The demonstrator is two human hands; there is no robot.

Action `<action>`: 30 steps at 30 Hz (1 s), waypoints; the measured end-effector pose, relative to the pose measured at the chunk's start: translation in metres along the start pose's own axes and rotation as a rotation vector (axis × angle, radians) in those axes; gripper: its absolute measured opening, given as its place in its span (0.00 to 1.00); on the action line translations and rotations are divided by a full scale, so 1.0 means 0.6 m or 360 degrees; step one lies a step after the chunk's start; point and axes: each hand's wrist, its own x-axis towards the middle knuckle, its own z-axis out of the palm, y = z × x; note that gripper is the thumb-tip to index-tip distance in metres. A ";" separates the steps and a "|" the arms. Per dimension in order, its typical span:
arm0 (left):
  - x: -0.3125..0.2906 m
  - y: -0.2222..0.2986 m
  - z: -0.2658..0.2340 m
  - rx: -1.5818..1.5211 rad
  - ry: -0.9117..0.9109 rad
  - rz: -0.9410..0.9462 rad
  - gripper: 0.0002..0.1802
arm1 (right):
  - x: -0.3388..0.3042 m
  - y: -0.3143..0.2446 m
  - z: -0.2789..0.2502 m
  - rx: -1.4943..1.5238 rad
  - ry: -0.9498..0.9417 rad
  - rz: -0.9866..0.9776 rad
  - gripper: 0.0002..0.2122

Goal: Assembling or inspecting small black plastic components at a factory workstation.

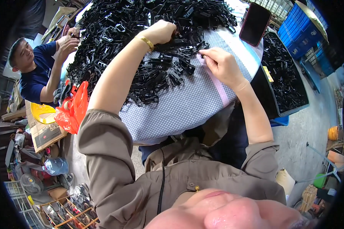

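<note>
A heap of small black plastic clip-like parts (114, 38) covers much of the table, which has a grey-white dotted cloth (172, 110) over it. My left hand (162, 31), with a gold bracelet at the wrist, reaches into the heap. Its fingers are curled, and whatever they hold is hidden among the parts. At the heap's right edge my right hand (222, 65) is closed in a pinch above the cloth. A dark bit shows at its fingertips, seemingly one of the black parts. A looser cluster of parts (153, 78) lies nearer to me.
A phone (255, 23) stands at the far right of the table. Beside it is a black crate (302, 100) full of similar parts, with blue crates (300, 30) behind. A red plastic bag (73, 110) hangs at the left edge. Another person (42, 72) handles parts at far left.
</note>
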 end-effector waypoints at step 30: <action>-0.194 0.199 -0.022 -0.2127 0.0241 -0.0455 0.19 | 0.006 -0.103 -0.019 0.0366 0.0020 0.0151 0.12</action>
